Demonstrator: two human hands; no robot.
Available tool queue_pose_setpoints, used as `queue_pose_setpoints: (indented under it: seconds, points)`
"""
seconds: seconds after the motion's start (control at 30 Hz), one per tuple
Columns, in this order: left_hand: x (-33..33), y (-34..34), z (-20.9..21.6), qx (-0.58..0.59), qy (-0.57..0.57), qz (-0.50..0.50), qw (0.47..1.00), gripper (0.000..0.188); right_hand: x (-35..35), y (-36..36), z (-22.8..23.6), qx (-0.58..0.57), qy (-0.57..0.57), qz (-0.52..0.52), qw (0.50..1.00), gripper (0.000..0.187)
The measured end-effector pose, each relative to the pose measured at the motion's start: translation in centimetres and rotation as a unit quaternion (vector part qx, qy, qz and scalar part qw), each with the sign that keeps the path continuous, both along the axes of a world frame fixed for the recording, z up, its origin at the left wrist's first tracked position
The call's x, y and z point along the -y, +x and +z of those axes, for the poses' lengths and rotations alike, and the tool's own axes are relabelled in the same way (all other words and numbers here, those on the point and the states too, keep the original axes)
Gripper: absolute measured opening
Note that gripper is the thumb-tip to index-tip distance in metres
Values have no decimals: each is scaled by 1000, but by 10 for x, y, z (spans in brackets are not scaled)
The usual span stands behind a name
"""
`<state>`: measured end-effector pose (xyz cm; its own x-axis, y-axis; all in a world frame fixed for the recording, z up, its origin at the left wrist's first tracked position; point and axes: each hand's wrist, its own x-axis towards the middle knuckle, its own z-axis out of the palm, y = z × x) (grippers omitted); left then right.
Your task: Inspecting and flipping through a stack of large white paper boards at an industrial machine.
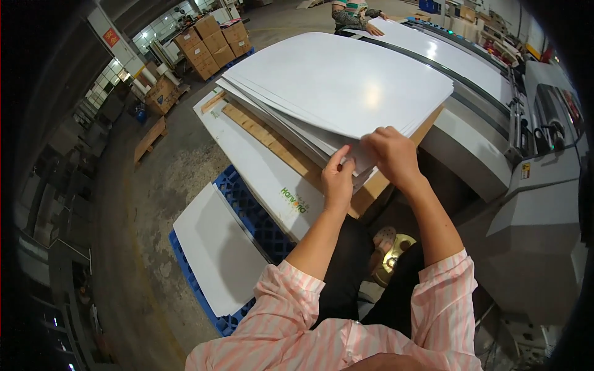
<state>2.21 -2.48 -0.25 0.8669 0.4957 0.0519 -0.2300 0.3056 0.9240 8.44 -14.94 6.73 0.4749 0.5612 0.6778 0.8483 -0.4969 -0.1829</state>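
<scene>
R hand [391,153]: curled fingers pinch the near corner of big, glossy white stacked sheets [337,80], most of the pile fwd of them. L hand [338,180] is just beside, thumb & index bent at the edge; can't tell if they grip. Blue plastic lattice pallet [239,196] sits lower, L of the fingers.

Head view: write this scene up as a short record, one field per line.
Left hand: left hand, thumb and index finger bent at the sheet edges; pinch unclear
Right hand: right hand, curled at the near corner; grip hidden
Work: large stack of white sheets, edges fanned apart near the hands
Beside the stack: wooden strip, white panel
Lower left: smaller white sheets on a blue pallet
Right: gray machine
Background: cardboard boxes; a co-worker's hand
</scene>
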Motion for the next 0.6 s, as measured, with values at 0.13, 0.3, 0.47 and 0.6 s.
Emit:
queue_pose_setpoints:
  seconds: [0.13, 0.3, 0.47, 0.6]
  points:
    - [3, -4, 1, -25, 103, 9, 994, 49, -2, 2, 13, -84, 177, -55, 979, 11]
    - [12, -3, 12, 38, -115, 57, 991, 65, -1, -12, 12, -18, 8, -29, 999, 9]
    - [-7, 3, -7, 50, -72, -6, 996, 25, -5, -3, -4, -52, -109, -57, 991, 11]
    - [0, 6, -2, 68, -100, 3, 993, 9, 1, -3, -4, -60, -105, -86, 989, 15]
